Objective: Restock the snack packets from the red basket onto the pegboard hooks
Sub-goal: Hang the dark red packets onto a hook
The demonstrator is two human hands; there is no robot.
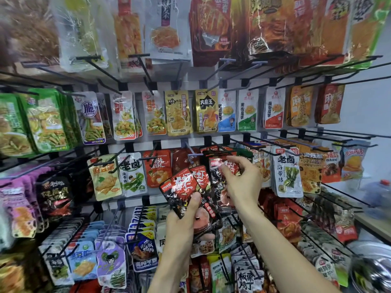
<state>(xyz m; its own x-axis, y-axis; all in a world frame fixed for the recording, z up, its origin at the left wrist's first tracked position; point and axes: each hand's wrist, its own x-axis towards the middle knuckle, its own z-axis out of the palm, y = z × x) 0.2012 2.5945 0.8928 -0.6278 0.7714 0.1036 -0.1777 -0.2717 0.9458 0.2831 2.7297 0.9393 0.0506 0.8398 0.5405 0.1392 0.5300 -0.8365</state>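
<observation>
My left hand grips a fanned stack of red-and-black snack packets, thumb across the front one. My right hand is raised just to the right and pinches the top of another red-and-black packet at the tip of a black pegboard hook that carries several matching packets. The red basket is out of view.
Rows of black hooks stick out of the white pegboard, most loaded with snack packets. A grey hook juts out left of the right hand. White seaweed packets hang to the right. A shiny metal bowl sits at the lower right.
</observation>
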